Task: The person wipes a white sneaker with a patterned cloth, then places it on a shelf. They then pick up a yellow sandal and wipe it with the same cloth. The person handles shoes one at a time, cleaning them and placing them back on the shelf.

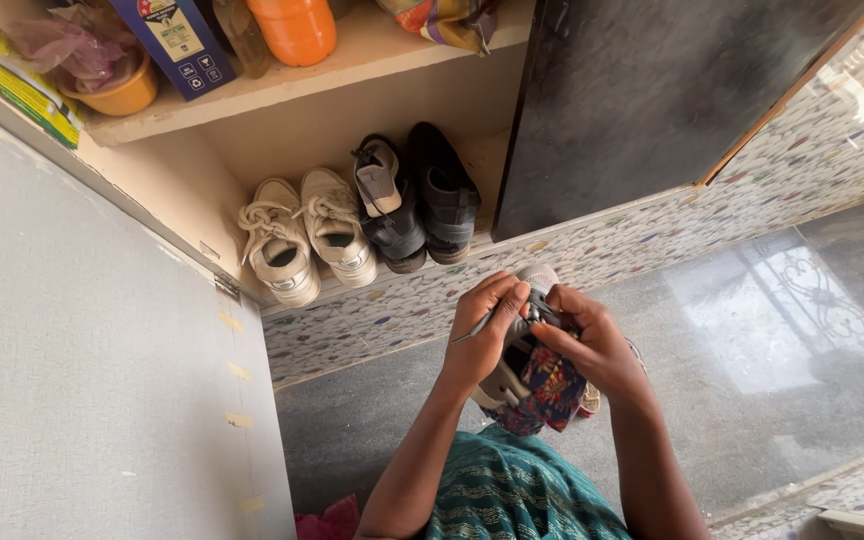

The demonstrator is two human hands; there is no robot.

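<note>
Both hands on a shoe: my left hand [480, 340] and right hand [592, 345] are closed around a grey shoe [527, 330], held above the floor [752, 350].

Left fingers pinch what looks like a lace end at 11 o'clock of the shoe; right fingers clamp its upper at 3 o'clock over a patterned cloth [550, 392]. White sneakers [302, 240] and dark shoes [417, 205] sit in the cupboard at 11 o'clock. Judged risk: the cloth could slide free, or the lace slip, should either pinch loosen.
</note>
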